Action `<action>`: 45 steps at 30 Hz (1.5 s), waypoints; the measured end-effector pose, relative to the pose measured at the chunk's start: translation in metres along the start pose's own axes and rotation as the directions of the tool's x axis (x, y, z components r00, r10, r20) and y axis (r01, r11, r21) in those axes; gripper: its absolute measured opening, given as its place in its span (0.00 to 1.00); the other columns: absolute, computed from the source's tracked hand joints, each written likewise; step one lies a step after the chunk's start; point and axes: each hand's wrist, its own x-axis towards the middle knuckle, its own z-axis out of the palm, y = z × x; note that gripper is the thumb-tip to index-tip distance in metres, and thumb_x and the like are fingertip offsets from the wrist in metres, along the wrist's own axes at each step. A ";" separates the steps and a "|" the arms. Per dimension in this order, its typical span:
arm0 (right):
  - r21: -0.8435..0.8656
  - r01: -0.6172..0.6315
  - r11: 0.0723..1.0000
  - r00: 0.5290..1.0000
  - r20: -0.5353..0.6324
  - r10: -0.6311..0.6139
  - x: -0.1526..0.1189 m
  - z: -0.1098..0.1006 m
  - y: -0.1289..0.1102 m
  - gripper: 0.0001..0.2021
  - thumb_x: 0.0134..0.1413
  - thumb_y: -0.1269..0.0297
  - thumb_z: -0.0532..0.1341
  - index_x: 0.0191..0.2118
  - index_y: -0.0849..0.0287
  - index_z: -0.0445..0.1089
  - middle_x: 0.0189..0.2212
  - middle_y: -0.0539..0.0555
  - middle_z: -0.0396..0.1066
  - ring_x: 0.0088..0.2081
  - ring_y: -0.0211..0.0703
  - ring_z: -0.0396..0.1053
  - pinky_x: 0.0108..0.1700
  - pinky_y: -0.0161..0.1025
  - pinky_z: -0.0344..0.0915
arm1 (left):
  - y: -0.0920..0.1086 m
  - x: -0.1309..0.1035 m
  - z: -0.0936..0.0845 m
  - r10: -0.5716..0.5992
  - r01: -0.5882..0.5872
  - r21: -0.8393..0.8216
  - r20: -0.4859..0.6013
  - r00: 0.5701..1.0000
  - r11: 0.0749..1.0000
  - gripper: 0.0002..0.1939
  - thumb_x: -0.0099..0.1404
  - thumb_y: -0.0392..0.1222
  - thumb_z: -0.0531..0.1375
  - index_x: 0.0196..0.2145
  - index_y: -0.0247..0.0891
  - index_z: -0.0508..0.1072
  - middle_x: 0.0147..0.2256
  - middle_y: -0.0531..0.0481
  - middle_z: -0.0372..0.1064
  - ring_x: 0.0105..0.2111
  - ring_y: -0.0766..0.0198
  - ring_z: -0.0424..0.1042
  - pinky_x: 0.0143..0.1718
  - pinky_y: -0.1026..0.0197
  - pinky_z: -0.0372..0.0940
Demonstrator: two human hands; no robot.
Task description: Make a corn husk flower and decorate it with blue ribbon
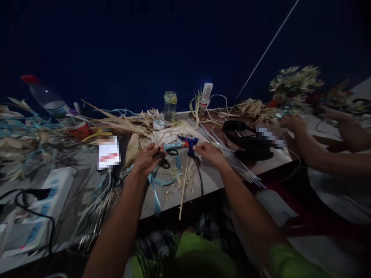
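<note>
My left hand (149, 157) has its fingers drawn together around something small and pale that I cannot make out, beside black-handled scissors (169, 157). My right hand (208, 151) is closed, its fingertips at the blue glue gun (189, 145) with an orange part; whether they grip it is unclear. Light blue ribbon (166, 181) curls over the table between my hands. A thin wooden stick (183, 189) juts past the table's front edge among pale shavings (189, 177). The glue gun's black cord (200, 179) runs down toward the edge.
A power strip (48, 208) and wire bundle (97, 216) lie left. Dried husks (121, 121), a clear bottle (170, 107) and a tilted bottle (48, 98) stand behind. Clear sticks (232, 154) and a black strap (246, 141) lie right, near another person's arms (327, 160).
</note>
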 end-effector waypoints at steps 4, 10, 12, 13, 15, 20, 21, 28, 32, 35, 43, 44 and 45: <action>-0.159 -0.050 0.986 0.997 0.056 0.060 0.001 0.012 -0.001 0.26 0.49 0.44 0.49 0.26 0.63 0.71 0.24 0.56 0.71 0.28 0.41 0.67 0.28 0.34 0.54 | 0.000 0.002 -0.001 0.007 -0.007 0.013 0.002 1.000 1.000 0.08 0.52 0.33 0.61 0.24 0.33 0.64 0.23 0.53 0.66 0.22 0.72 0.66 0.35 0.60 0.67; -0.171 -0.154 0.973 0.988 -0.011 0.154 0.014 0.024 -0.021 0.26 0.49 0.47 0.53 0.40 0.68 0.69 0.43 0.68 0.69 0.47 0.53 0.66 0.43 0.39 0.60 | 0.003 0.002 0.001 0.022 -0.022 -0.015 -0.001 1.000 1.000 0.08 0.51 0.32 0.62 0.23 0.32 0.64 0.21 0.53 0.64 0.20 0.73 0.63 0.31 0.63 0.68; -0.036 -0.205 0.978 0.979 -0.018 0.204 0.017 0.025 -0.026 0.22 0.46 0.53 0.58 0.41 0.68 0.69 0.45 0.69 0.68 0.50 0.56 0.63 0.48 0.42 0.58 | 0.004 0.001 0.002 0.031 -0.031 -0.035 0.008 0.999 0.999 0.08 0.51 0.31 0.62 0.22 0.33 0.63 0.21 0.53 0.64 0.20 0.74 0.63 0.31 0.63 0.68; 0.039 -0.225 0.973 0.974 -0.014 0.226 0.019 0.025 -0.028 0.21 0.44 0.56 0.60 0.40 0.68 0.69 0.46 0.69 0.67 0.51 0.57 0.62 0.49 0.43 0.57 | 0.004 0.001 0.002 0.035 -0.034 -0.044 0.016 0.999 0.998 0.08 0.51 0.31 0.62 0.22 0.33 0.63 0.22 0.53 0.64 0.20 0.74 0.63 0.31 0.63 0.68; 0.164 -0.254 0.953 0.966 0.006 0.257 0.020 0.023 -0.030 0.17 0.42 0.60 0.61 0.38 0.67 0.69 0.44 0.68 0.68 0.50 0.57 0.63 0.48 0.43 0.58 | 0.005 0.000 0.002 0.033 -0.032 -0.058 0.025 0.999 0.998 0.08 0.51 0.30 0.61 0.22 0.32 0.63 0.22 0.53 0.64 0.20 0.74 0.63 0.30 0.63 0.67; 0.411 -0.259 0.874 0.965 0.151 0.215 0.013 0.010 -0.027 0.11 0.51 0.61 0.53 0.33 0.64 0.67 0.30 0.60 0.71 0.35 0.45 0.70 0.34 0.38 0.65 | 0.004 -0.001 0.001 0.032 -0.029 -0.074 0.043 0.999 0.997 0.06 0.51 0.30 0.61 0.23 0.32 0.65 0.22 0.52 0.65 0.21 0.74 0.64 0.30 0.65 0.67; 0.475 -0.249 0.844 0.965 0.191 0.178 0.011 0.006 -0.025 0.11 0.53 0.61 0.51 0.33 0.63 0.66 0.28 0.58 0.71 0.32 0.41 0.70 0.32 0.36 0.65 | 0.004 -0.001 0.001 0.033 -0.029 -0.080 0.045 0.998 0.996 0.06 0.52 0.30 0.61 0.23 0.32 0.65 0.23 0.52 0.65 0.21 0.74 0.65 0.30 0.65 0.67; 0.866 -0.481 -0.134 0.834 0.405 -0.374 -0.003 -0.010 -0.014 0.13 0.53 0.58 0.52 0.36 0.63 0.63 0.21 0.49 0.62 0.21 0.31 0.60 0.25 0.32 0.60 | 0.005 -0.003 0.003 0.029 -0.030 -0.070 -0.018 0.999 0.997 0.07 0.51 0.31 0.62 0.23 0.34 0.64 0.24 0.53 0.66 0.22 0.73 0.66 0.30 0.65 0.67; 0.826 -0.477 -0.300 0.828 0.309 -0.467 0.000 -0.010 -0.024 0.09 0.52 0.60 0.54 0.35 0.61 0.62 0.22 0.47 0.61 0.22 0.30 0.59 0.26 0.31 0.61 | 0.008 -0.004 0.004 0.028 -0.032 -0.058 -0.072 0.997 0.998 0.09 0.48 0.31 0.63 0.24 0.34 0.64 0.24 0.53 0.67 0.23 0.72 0.66 0.31 0.65 0.66; 0.875 -0.390 -0.286 0.860 0.235 -0.452 0.013 -0.011 -0.035 0.07 0.49 0.64 0.57 0.35 0.59 0.62 0.20 0.45 0.59 0.21 0.29 0.59 0.26 0.29 0.60 | 0.009 -0.004 0.002 0.027 -0.033 -0.080 -0.076 0.997 0.996 0.10 0.48 0.31 0.64 0.25 0.34 0.64 0.24 0.53 0.67 0.23 0.72 0.66 0.31 0.66 0.66; 0.989 0.142 0.043 0.974 -0.132 -0.185 0.027 -0.020 -0.051 0.12 0.39 0.65 0.64 0.33 0.58 0.64 0.30 0.49 0.69 0.22 0.30 0.61 0.25 0.31 0.60 | 0.009 0.003 0.000 0.069 -0.084 -0.100 -0.142 0.987 0.991 0.09 0.49 0.30 0.63 0.27 0.34 0.64 0.24 0.53 0.67 0.21 0.73 0.66 0.29 0.67 0.66; 0.991 0.108 0.080 0.968 -0.086 -0.235 0.022 -0.017 -0.051 0.12 0.40 0.64 0.63 0.34 0.58 0.65 0.32 0.50 0.69 0.21 0.29 0.60 0.24 0.31 0.59 | 0.009 0.003 0.000 0.071 -0.086 -0.103 -0.146 0.987 0.991 0.09 0.49 0.30 0.62 0.26 0.34 0.64 0.24 0.53 0.67 0.21 0.73 0.66 0.29 0.67 0.65; 0.990 0.066 0.128 0.957 -0.027 -0.289 0.018 -0.014 -0.051 0.12 0.40 0.63 0.63 0.34 0.59 0.65 0.33 0.52 0.69 0.20 0.29 0.58 0.23 0.32 0.58 | 0.009 0.003 0.001 0.067 -0.083 -0.103 -0.152 0.986 0.991 0.09 0.49 0.29 0.62 0.26 0.34 0.64 0.24 0.53 0.67 0.22 0.73 0.66 0.28 0.67 0.65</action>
